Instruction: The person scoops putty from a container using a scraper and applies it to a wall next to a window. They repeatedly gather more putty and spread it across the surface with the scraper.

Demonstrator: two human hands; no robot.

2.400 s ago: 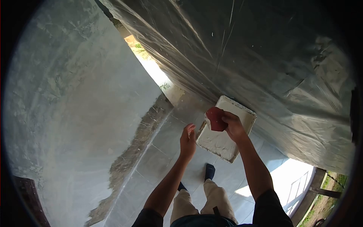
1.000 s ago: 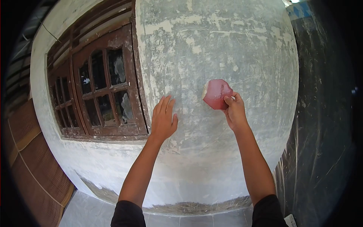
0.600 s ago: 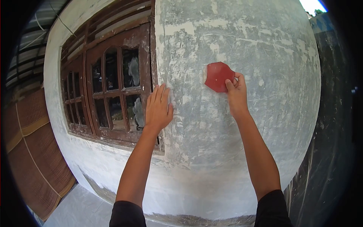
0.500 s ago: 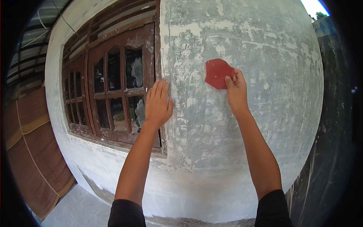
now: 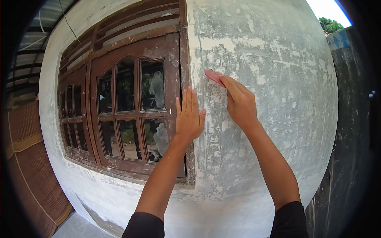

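One woven blind hangs at far left, then two brown window sashes, six panes in the nearer. One left hand, empty with fingers extended, covers part of the window frame; contact is unclear. One right hand grips one red scraper before the patchy wall, now nearly edge-on rather than face-on, closer to the frame. One dark sheet stands rightmost.
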